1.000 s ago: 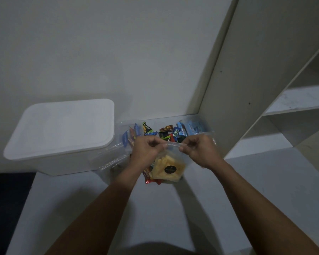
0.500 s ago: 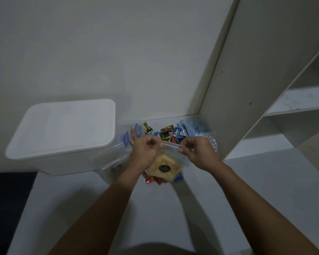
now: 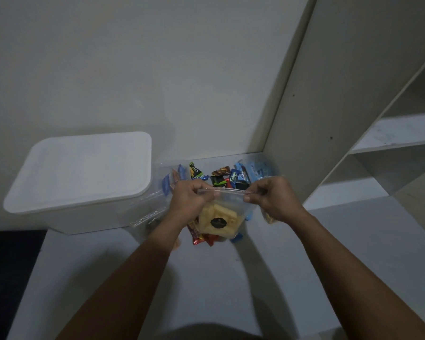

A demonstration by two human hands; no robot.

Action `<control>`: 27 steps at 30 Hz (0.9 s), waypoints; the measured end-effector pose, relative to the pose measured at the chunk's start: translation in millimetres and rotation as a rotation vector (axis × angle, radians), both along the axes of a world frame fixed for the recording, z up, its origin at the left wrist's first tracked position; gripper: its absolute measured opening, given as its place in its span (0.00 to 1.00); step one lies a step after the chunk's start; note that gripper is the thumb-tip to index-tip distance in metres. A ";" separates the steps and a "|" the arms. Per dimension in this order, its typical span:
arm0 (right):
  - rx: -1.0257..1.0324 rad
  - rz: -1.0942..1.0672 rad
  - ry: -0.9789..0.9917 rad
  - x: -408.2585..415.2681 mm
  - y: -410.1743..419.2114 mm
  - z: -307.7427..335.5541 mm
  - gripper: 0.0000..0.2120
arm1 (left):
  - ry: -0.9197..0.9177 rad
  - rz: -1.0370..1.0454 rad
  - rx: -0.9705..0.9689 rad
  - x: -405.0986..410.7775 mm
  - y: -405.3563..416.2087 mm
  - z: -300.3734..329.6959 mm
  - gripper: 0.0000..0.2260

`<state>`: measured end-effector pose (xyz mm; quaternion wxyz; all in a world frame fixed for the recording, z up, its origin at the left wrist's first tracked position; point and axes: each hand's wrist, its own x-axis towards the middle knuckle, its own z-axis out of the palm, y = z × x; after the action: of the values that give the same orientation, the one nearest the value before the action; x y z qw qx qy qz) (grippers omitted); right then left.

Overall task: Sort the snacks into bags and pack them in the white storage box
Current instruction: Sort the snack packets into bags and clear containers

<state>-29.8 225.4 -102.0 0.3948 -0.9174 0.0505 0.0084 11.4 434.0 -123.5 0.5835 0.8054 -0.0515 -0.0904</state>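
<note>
Now, bag: clear zip bag (image 3: 227,204) with a yellow snack (image 3: 217,220), hanging over the desk (image 3: 231,278)
Seal axis: I see it run left to right between my grips
Left hand (image 3: 189,200): pinching the seal's left end
Right hand (image 3: 272,198): pinching its right end
White storage box (image 3: 81,173): lidded, nearer my left hand
Loose snacks (image 3: 221,177): just behind the bag

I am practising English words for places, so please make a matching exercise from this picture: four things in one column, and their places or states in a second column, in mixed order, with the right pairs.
Things
1. white storage box
2. clear zip bag
3. loose snack packets
4. yellow snack pack

Places or states
A. inside the bag
B. held at its top edge by left hand and right hand
C. lid on, at the left
D. lying behind the hands, by the wall

Pairs: 1-C, 2-B, 3-D, 4-A
</note>
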 end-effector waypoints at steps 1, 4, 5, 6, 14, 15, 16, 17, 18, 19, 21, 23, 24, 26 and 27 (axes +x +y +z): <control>0.009 -0.012 -0.006 0.0 -0.7 1.0 0.04 | -0.001 0.005 -0.005 1.8 2.6 -1.3 0.06; 0.044 -0.020 -0.007 -0.6 -1.6 3.5 0.03 | -0.027 0.012 0.017 11.9 10.2 -13.8 0.17; 0.046 -0.014 -0.007 -0.9 -1.2 3.7 0.03 | -0.046 0.012 0.019 14.0 11.8 -18.2 0.18; 0.046 -0.009 -0.009 -1.0 -0.6 3.3 0.03 | -0.057 0.020 0.016 16.8 13.0 -22.9 0.19; 0.024 -0.101 -0.113 2.7 10.8 -8.3 0.05 | -0.124 0.451 -0.016 -14.0 -7.5 -2.6 0.18; -0.007 -0.091 -0.131 1.4 13.1 -9.7 0.06 | -0.088 0.426 -0.018 -16.1 -10.0 -2.9 0.18; -0.029 -0.087 -0.147 0.6 14.6 -11.5 0.06 | -0.018 0.379 -0.036 -17.0 -12.4 -2.2 0.18; -0.036 -0.085 -0.160 -0.1 15.9 -13.0 0.06 | 0.057 0.326 -0.066 -17.2 -14.5 -2.1 0.19; -0.036 -0.085 -0.164 -1.1 17.1 -14.1 0.06 | 0.120 0.292 -0.097 -17.1 -16.2 -2.5 0.17; -0.033 -0.085 -0.166 -1.9 18.1 -14.6 0.06 | 0.163 0.274 -0.130 -16.3 -17.2 -3.6 0.15; -0.032 -0.077 -0.181 -2.7 19.3 -15.8 0.07 | 0.222 0.265 -0.198 -16.6 -18.2 -2.0 0.08; -0.049 -0.056 -0.187 -5.3 20.6 -13.3 0.07 | 0.260 0.268 -0.227 -15.9 -17.7 -0.1 0.04; -0.045 -0.045 -0.182 -6.6 20.9 -11.5 0.08 | 0.271 0.273 -0.244 -15.5 -17.4 0.5 0.03; 0.024 -0.015 -0.167 -7.8 20.9 -9.3 0.11 | 0.284 0.279 -0.290 -17.1 -18.4 6.0 0.02; 0.068 -0.004 -0.163 -8.0 20.7 -8.8 0.14 | 0.287 0.279 -0.308 -17.8 -19.3 7.8 0.04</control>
<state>-37.9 246.1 -110.9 0.4286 -0.9009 0.0199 -0.0654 -6.4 414.6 -115.7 0.7074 0.6854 0.1302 -0.1135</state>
